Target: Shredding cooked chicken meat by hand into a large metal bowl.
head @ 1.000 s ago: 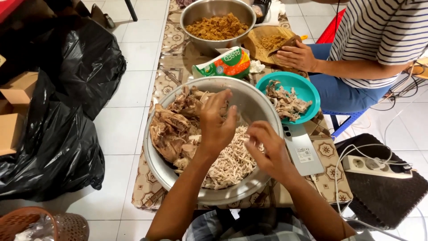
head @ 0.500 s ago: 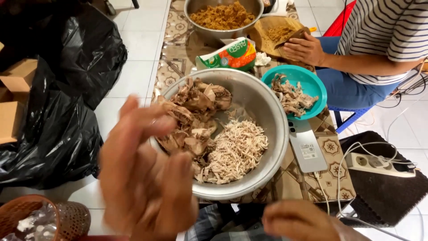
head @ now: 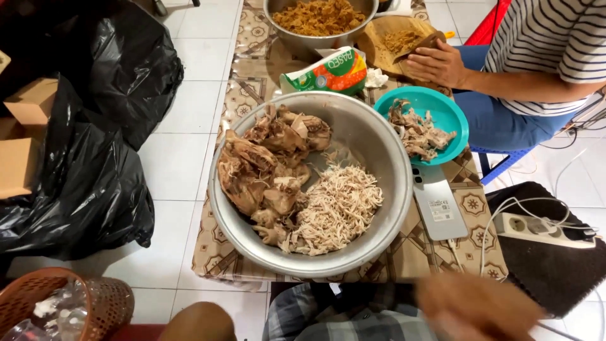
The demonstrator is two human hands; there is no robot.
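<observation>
A wide steel bowl (head: 379, 158) on the low table (head: 252, 38) holds cooked chicken pieces (head: 265, 164) beside shredded meat (head: 334, 211). Right hand (head: 480, 309) blurred low — finger state unclear; left hand unseen. Best pulled along the grain — thin strands.

Black bin bags (head: 88, 158), wicker basket (head: 76, 303), white power strip (head: 536, 228)

The right hand (head: 480, 309) is a motion-blurred smear; its grip unreadable.
</observation>
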